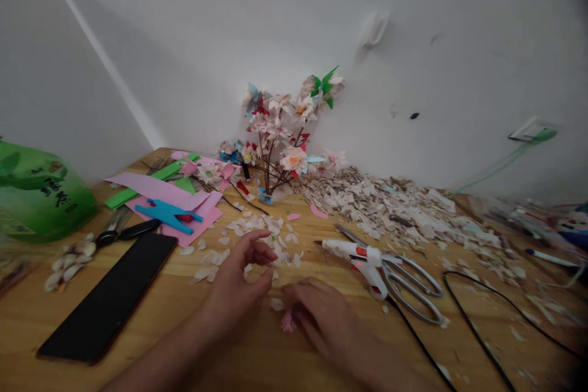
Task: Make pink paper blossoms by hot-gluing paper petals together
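My left hand hovers over scattered white petal pieces on the wooden table, its fingers curled toward the thumb with nothing visible between them. My right hand rests low on the table, fingers bent and pressed on a small pink paper flower that peeks out at its left edge. Behind them stands a bunch of paper flowers on twigs against the wall.
A white glue gun lies on silver scissors, its black cord trailing right. A black phone, black-handled scissors, pink, green and blue paper and a green bag lie left. Paper scraps pile up behind.
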The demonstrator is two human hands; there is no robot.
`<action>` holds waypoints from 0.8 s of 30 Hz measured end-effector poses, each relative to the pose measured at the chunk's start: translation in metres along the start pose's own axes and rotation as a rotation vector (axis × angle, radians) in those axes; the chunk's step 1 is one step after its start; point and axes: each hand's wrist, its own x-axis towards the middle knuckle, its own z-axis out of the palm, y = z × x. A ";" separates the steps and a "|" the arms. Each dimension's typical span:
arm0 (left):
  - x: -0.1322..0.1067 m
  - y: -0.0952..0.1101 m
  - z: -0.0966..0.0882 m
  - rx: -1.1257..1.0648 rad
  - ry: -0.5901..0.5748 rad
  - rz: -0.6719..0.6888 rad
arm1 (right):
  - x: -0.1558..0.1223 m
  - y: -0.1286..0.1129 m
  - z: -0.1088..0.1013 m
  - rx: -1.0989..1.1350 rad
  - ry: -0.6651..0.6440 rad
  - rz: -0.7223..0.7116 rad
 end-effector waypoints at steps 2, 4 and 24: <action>-0.002 0.003 0.000 0.028 0.003 0.017 | -0.005 0.002 -0.003 0.060 0.054 0.024; -0.004 0.006 0.001 0.079 -0.007 0.050 | -0.010 0.004 -0.004 0.071 0.128 0.015; -0.017 0.022 -0.001 0.342 -0.387 0.267 | -0.026 0.010 -0.001 0.082 0.151 0.090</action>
